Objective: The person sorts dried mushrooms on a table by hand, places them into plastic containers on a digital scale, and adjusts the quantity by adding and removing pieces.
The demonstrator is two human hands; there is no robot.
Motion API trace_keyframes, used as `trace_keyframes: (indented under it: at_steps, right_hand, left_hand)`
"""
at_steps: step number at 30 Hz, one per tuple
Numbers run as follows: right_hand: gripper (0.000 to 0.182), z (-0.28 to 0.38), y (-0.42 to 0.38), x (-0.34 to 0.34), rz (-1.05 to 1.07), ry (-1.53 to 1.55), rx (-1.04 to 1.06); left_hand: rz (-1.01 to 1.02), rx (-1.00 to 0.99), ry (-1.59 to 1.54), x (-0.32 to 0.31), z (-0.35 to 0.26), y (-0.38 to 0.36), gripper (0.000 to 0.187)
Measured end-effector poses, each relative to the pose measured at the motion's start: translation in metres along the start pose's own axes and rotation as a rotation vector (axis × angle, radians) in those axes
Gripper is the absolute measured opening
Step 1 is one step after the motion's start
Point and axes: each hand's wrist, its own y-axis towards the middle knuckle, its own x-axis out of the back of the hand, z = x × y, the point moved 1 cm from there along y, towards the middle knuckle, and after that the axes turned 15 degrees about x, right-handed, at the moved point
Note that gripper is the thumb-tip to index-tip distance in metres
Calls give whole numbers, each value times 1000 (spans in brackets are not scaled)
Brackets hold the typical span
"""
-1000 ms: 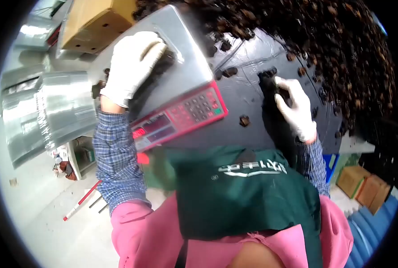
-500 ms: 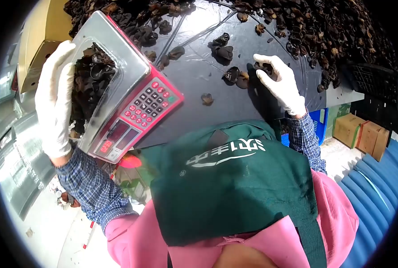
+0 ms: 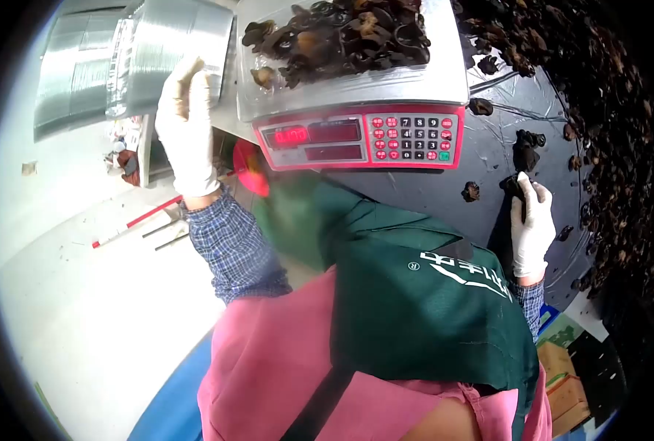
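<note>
Touching, or all but touching, 1 dark fungus clump (image 3: pixel 527 153) on the black sheet (image 3: pixel 422 195): gloved right hand (image 3: pixel 533 231), fingers bent, tips at the clump's near end. Can't tell if it's pinched; too dark under the fingers to split piece from shadow.

Handling, best guess: each piece light, soft, rubbery; ruffled, shiny surface says damp, so probably slick in a glove. Should flex rather than snap, but thin edges could tear under a hard pull. Best hold: thumb and fingertips on the thick folded middle, not the frilly rim. Pieces likely cling to each other, so 1 pick may bring 2.

Where the fungus sits: a heap (image 3: pixel 342 37) on the scale (image 3: pixel 371 136), in what looks like 1 shallow clear tray (image 3: pixel 371 78); 1 loose piece (image 3: pixel 471 192) alone on the sheet, between scale and right hand; big pile (image 3: pixel 621 147) along the right side. Scale display lit red, digits not safely readable.

Gloved left hand (image 3: pixel 186 132): fingers extended, not clenched, nothing visible in it. Lies over the lower corner of the stacked clear containers (image 3: pixel 165 37); contact can't be told. Containers look nested, no contents visible. Cardboard boxes (image 3: pixel 566 400) low on the right, insides not visible.
</note>
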Motion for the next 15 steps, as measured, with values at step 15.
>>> trace_keyframes:
  at_steps: [15]
  right_hand:
    - [18,39,83,41,-233,436,68]
  left_hand:
    - [54,168,-131,-56,38,-26,49]
